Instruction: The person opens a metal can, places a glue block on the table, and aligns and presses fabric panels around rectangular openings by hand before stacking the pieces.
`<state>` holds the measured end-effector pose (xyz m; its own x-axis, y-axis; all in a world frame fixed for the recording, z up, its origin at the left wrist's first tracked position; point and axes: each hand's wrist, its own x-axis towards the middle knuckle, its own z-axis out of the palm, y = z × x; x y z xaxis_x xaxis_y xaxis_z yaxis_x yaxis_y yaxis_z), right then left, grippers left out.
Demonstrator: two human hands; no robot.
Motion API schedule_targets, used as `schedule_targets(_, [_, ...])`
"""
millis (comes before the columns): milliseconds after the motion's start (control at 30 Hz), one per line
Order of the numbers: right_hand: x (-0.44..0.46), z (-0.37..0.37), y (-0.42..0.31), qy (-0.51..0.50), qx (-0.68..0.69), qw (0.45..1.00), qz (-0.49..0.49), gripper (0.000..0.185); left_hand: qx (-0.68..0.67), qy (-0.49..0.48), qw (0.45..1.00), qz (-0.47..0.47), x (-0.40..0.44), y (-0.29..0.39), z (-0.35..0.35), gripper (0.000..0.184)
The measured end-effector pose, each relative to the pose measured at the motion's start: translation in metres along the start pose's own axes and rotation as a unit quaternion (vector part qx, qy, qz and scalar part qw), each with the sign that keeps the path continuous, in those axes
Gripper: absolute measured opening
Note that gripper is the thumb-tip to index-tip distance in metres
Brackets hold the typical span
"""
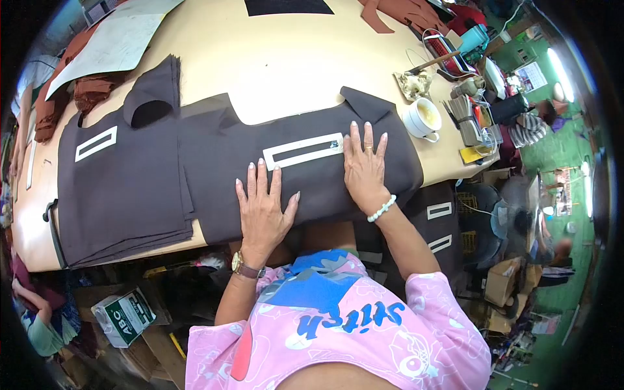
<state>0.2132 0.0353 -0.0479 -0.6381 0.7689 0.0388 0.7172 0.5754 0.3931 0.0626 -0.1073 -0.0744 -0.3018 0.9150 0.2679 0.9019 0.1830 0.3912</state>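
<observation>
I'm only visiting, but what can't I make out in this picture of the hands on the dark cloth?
- Palms of the left hand and right hand: head view, turned down against the dark cloth.
- The small mark on the white strip frame: head view, too small to identify.
- Full extent of the black sheet: head view, cut off by the top edge.
- Distant striped-clothed person: head view, details too small and blurred.

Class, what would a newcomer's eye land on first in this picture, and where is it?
Probably the pink shirt at the bottom, with blue "Stitch" lettering upside down. Next, perhaps, the white rectangular outline on dark cloth mid-picture, with the left hand and right hand flat beside it. A white cup stands near the table's right end.
</observation>
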Motion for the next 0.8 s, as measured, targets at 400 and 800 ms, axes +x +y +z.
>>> schedule_targets(400, [0.007,0.001,0.006,-0.049,-0.079,0.995,-0.044,0.061,-0.054,0.058,0.997,-0.002,-0.003,-0.001,0.000,0.066])
schedule_targets(800, [0.008,-0.015,-0.050,-0.011,-0.013,0.996,-0.093,0.056,-0.268,0.186,0.945,-0.026,-0.009,-0.010,0.000,0.065])
